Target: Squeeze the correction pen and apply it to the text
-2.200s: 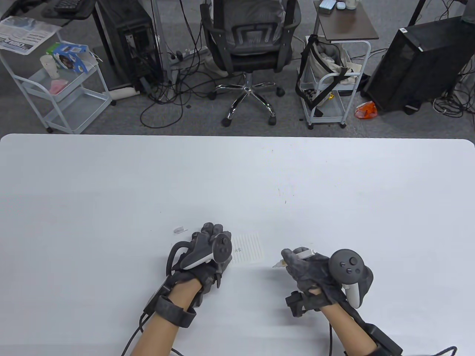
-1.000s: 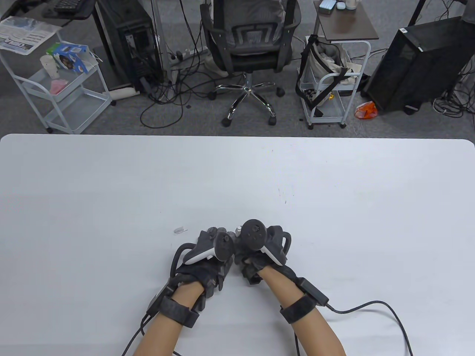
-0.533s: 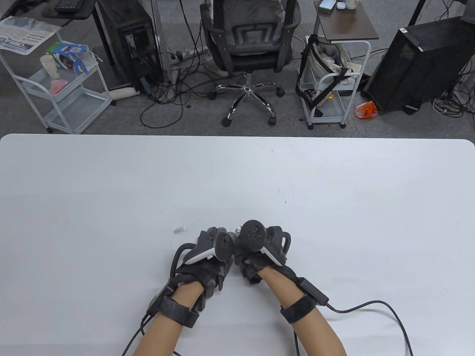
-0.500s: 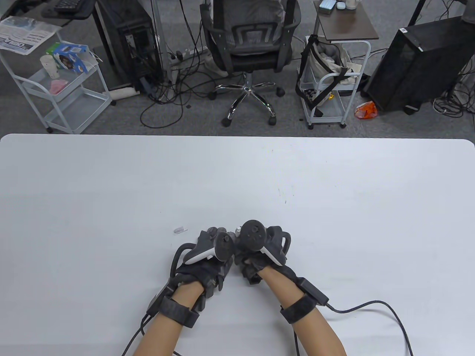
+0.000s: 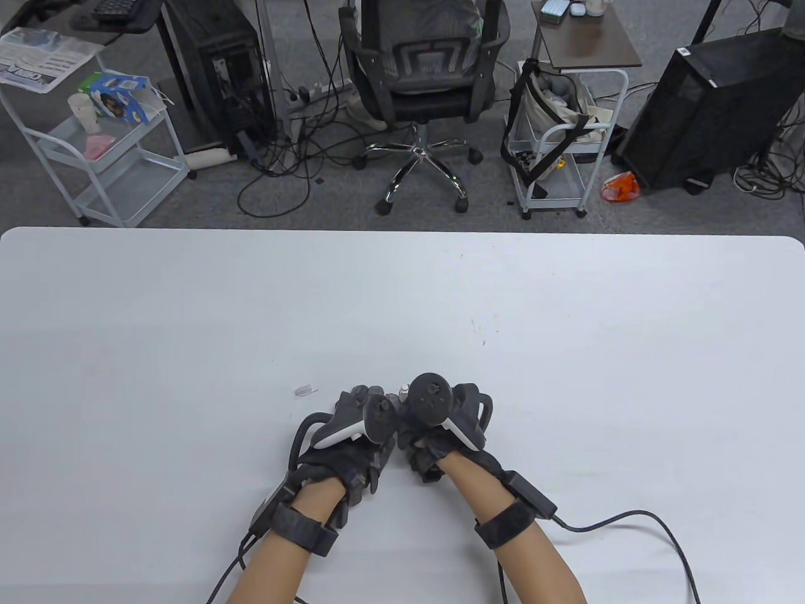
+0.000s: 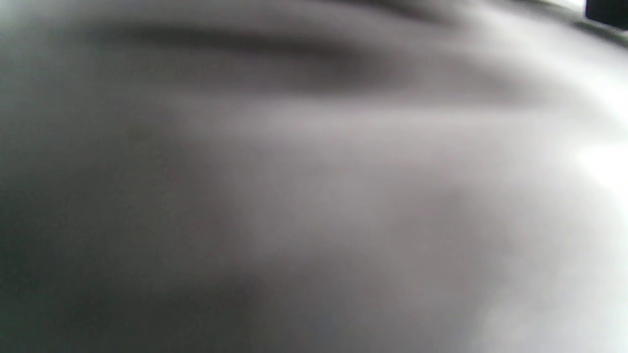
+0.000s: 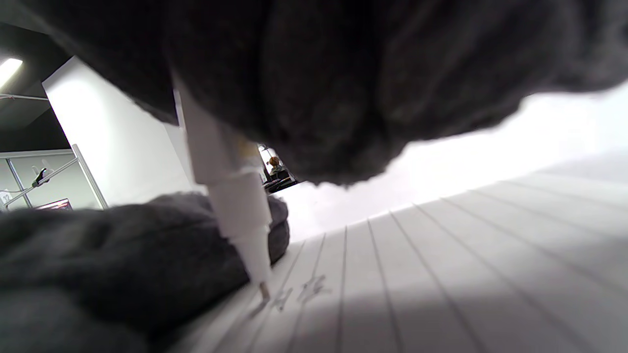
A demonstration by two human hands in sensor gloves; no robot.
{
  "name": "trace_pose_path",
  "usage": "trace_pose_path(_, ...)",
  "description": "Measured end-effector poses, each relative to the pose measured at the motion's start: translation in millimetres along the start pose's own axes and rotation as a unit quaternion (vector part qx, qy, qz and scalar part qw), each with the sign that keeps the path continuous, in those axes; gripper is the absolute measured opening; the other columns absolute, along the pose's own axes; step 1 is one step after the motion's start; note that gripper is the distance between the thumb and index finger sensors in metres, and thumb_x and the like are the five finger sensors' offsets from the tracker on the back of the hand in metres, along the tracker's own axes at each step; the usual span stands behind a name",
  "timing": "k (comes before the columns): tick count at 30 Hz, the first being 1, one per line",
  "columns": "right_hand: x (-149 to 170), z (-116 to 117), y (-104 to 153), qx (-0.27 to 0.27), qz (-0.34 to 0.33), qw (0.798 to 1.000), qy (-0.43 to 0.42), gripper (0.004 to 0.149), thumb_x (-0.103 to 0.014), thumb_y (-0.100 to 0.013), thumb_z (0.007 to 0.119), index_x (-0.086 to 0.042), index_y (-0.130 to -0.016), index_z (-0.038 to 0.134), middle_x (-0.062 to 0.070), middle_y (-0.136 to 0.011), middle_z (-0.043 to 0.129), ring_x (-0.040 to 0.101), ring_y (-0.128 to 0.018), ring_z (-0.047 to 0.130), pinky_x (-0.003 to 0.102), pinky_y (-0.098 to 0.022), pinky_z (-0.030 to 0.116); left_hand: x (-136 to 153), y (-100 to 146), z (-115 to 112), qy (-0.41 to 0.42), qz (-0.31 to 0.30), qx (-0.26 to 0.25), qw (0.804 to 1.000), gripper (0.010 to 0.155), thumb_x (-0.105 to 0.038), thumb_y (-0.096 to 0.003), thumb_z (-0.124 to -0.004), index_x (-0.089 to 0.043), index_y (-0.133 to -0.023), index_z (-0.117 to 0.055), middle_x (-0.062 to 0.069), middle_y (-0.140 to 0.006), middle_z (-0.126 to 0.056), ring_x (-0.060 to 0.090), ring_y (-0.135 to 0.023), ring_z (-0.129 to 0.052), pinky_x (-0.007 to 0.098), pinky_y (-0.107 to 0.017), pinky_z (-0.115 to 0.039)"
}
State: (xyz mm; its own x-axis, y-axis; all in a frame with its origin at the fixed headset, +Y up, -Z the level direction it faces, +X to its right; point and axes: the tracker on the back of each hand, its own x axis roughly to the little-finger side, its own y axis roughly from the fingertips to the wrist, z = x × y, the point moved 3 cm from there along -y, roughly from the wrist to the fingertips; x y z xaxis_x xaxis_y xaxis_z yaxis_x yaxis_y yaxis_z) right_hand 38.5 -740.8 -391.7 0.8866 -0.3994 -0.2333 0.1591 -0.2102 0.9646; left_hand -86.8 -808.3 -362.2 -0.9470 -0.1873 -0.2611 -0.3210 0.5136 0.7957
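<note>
The right hand grips the correction pen near upright, tip touching lined paper beside the text at 3 o'clock; left hand presses flat.

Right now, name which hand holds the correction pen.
The right hand: the correction pen hangs from its fingers; the left hand only rests on the paper.

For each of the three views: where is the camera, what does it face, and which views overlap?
Table view: overhead, facing the table; left hand, right hand together.
Left wrist view: only grey blur.
Right wrist view: under the right hand, facing correction pen tip on lined paper.
Shared: both hands, in the table and right wrist views.
</note>
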Motion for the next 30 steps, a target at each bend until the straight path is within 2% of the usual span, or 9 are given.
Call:
trace_pose_path(7, 1.7, 1.3, 0.0, -0.001, -0.002, 1.0, -0.017, 0.037, -0.05, -0.04, 0.083, -0.016, -0.041, 0.095, 0.008, -0.027, 0.104, 0.025, -0.012, 0.096, 0.042, -0.028, 0.089, 0.0, 0.0, -0.3, 0.0, 0.0, 0.001, 1.0, 0.066, -0.047, -0.0519, -0.048, -0.026, -0.104, -0.012, 0.004, -0.116, -0.001, 0.031, -0.111, -0.005, 0.049, -0.081, -0.017)
trace_pose_path(12, -0.2, -0.4, 0.3, 0.008, -0.006, 1.0, 0.001, 0.037, -0.05, -0.04, 0.083, -0.016, -0.041, 0.095, 0.008, -0.027, 0.104, 0.026, -0.012, 0.097, 0.042, -0.028, 0.089, 0.1, 0.0, -0.3, 0.0, 0.0, 0.001, 1.0, 0.066, -0.047, -0.0519, -0.048, -0.026, -0.104, -0.012, 0.004, -0.116, 0.0, 0.031, -0.111, -0.004, 0.049, -0.081, -0.017)
trace_pose_path(18, -0.4, 0.5, 0.2, -0.005, -0.016, 1.0, -0.007, 0.036, -0.05, -0.04, 0.083, -0.015, -0.039, 0.095, 0.008, -0.026, 0.104, 0.026, -0.011, 0.096, 0.042, -0.027, 0.089, 0.2, -0.1, -0.4, 0.001, 0.0, 0.002, 1.0, 0.066, -0.047, -0.052, -0.048, -0.026, -0.104, -0.012, 0.004, -0.116, 0.0, 0.031, -0.111, -0.004, 0.049, -0.081, -0.017)
trace_pose_path(24, -1.0, -1.2, 1.3, 0.008, -0.014, 1.0, 0.002, 0.036, -0.05, -0.04, 0.083, -0.016, -0.04, 0.095, 0.007, -0.027, 0.104, 0.026, -0.012, 0.097, 0.042, -0.029, 0.089, 0.3, -0.1, -0.4, 0.0, 0.0, 0.002, 1.0, 0.066, -0.047, -0.0519, -0.048, -0.026, -0.104, -0.012, 0.004, -0.116, 0.0, 0.031, -0.111, -0.004, 0.049, -0.081, -0.017)
trace_pose_path(27, -2.3, -0.4, 1.0, -0.007, -0.025, 1.0, -0.001, 0.036, -0.049, -0.04, 0.083, -0.015, -0.04, 0.095, 0.008, -0.026, 0.104, 0.026, -0.012, 0.096, 0.042, -0.028, 0.089, 0.5, -0.1, -0.6, 0.002, -0.001, 0.003, 1.0, 0.066, -0.047, -0.0519, -0.048, -0.026, -0.104, -0.011, 0.003, -0.116, 0.0, 0.031, -0.111, -0.004, 0.049, -0.081, -0.017)
trace_pose_path(30, -1.4, -1.3, 2.6, 0.005, -0.019, 1.0, -0.001, 0.036, -0.049, -0.04, 0.083, -0.015, -0.041, 0.095, 0.008, -0.028, 0.104, 0.026, -0.013, 0.097, 0.043, -0.029, 0.089, 0.5, -0.3, -0.7, 0.001, 0.0, 0.003, 1.0, 0.066, -0.047, -0.0519, -0.048, -0.026, -0.104, -0.011, 0.003, -0.115, 0.0, 0.031, -0.111, -0.004, 0.049, -0.081, -0.017)
